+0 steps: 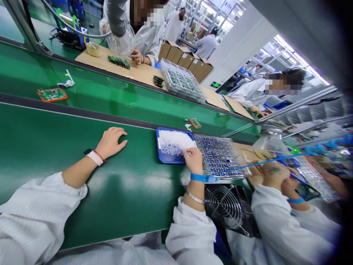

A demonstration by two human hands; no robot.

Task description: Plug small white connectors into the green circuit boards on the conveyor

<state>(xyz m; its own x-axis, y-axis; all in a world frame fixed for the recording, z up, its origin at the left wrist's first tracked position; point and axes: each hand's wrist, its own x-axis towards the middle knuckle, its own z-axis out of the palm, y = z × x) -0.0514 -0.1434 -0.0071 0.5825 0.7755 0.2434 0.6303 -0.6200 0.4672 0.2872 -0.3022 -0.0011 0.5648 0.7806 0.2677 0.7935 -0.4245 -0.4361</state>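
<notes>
The right hand (193,160) is reaching over the near right corner of a shallow blue tray (171,159), its fingertips bunching at the edge of the small white pieces (176,138); whether they are grasping one, I cannot tell. The pieces are lying in the tray just ahead and to the left of that hand, heaping toward the far side and scattering thinly nearer the fingertips. A blue wrist strap (198,177) is circling the right wrist.

Well to the left of this grip, the left hand (111,141) is resting, released, on the green tabletop (132,191), fingers loosely curving, thumb standing apart, holding nothing.

Just right of the right hand, a clear plastic tray (244,172) is carrying rows of small blue-and-silver parts (212,151). Below it, right of the right forearm, a black fan (223,206) is facing up with its round wire guard. Beyond the right hand, an orange-edged circuit board (195,123) is lying on the green strip past the tabletop. Farther right, a co-worker's hands (275,173) are working near the clear tray.
</notes>
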